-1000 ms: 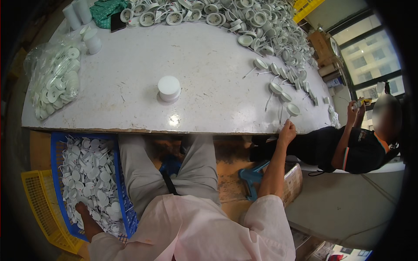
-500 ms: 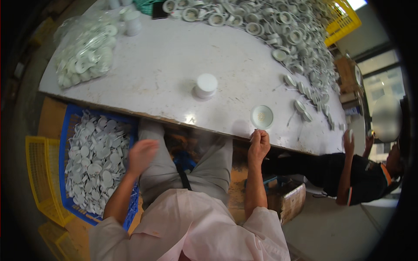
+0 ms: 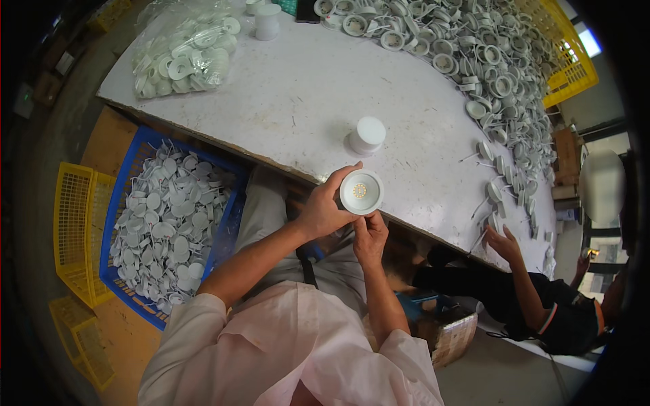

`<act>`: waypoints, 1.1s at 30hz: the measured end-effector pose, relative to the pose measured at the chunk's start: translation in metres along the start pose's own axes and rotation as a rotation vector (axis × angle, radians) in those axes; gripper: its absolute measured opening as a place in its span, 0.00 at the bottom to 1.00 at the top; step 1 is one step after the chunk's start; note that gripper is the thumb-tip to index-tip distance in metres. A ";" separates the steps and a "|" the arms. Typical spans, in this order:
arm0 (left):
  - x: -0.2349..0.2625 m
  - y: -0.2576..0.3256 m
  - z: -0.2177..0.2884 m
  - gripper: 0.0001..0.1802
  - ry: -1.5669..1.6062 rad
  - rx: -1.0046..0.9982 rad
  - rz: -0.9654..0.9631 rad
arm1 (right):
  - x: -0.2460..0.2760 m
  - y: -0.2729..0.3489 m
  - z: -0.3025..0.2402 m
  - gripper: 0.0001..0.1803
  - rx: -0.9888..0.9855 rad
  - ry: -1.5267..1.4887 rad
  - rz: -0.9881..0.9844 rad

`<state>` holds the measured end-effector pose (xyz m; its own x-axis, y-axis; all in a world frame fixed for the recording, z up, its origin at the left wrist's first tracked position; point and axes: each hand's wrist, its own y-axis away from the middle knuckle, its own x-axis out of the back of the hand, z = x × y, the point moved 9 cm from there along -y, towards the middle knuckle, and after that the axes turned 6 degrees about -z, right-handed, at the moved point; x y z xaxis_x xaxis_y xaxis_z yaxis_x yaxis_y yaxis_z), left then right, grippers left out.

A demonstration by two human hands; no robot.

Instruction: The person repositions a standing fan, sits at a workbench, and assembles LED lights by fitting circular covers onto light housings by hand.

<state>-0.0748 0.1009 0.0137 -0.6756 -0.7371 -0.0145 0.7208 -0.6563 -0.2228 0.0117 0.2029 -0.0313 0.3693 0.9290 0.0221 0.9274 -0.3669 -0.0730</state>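
Observation:
A round white LED downlight with a ring of small yellowish chips in its middle is held just over the table's front edge. My left hand grips it from the left side, thumb and fingers around the rim. From below, my right hand pinches at its lower edge; whatever part lies between those fingertips is hidden. Beyond it on the table stands a short stack of white round discs, touched by neither hand.
Many wired downlights heap at the table's far right. A clear bag of white rings lies far left. A blue basket of white lamp parts stands left of my legs, beside yellow crates. At right, a co-worker's hand reaches toward the table.
My left hand has come up from beside the basket and taken hold of the downlight, which is now off the tabletop. My right hand stays at its edge. The co-worker's hand has lowered.

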 end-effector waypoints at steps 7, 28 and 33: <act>0.018 0.006 -0.002 0.42 -0.066 -0.014 0.089 | -0.019 -0.008 0.009 0.06 -0.260 -0.042 -0.120; 0.045 0.040 -0.021 0.40 -0.042 0.090 0.255 | 0.033 -0.157 -0.008 0.18 -0.296 0.153 0.121; 0.038 0.041 -0.028 0.41 -0.074 0.114 0.176 | 0.039 -0.151 -0.007 0.14 -0.262 -0.017 0.130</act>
<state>-0.0752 0.0503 -0.0233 -0.5273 -0.8491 0.0294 0.8425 -0.5271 -0.1112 -0.1130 0.2941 -0.0122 0.4874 0.8731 0.0130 0.8567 -0.4811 0.1861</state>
